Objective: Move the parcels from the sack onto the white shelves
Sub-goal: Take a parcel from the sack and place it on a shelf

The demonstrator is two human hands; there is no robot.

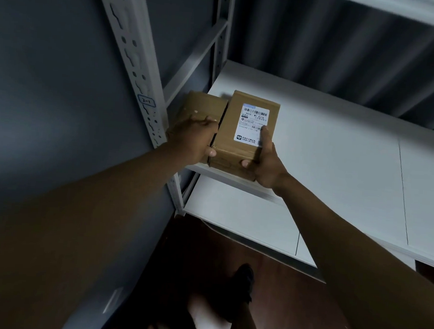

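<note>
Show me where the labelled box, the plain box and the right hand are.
labelled box point(251, 123): head view, on its white label.
plain box point(204, 105): head view, on its top face.
right hand point(267, 162): head view, on its back.

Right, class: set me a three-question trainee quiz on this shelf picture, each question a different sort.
1. True or false: the labelled box lies on the floor.
2. How many cardboard boxes sit on the white shelf?
3. Which hand has a finger on the label: A left hand, B right hand?

Key: 1 false, it rests on the shelf. 2 two, the plain box beside the labelled one. 3 B.
</note>
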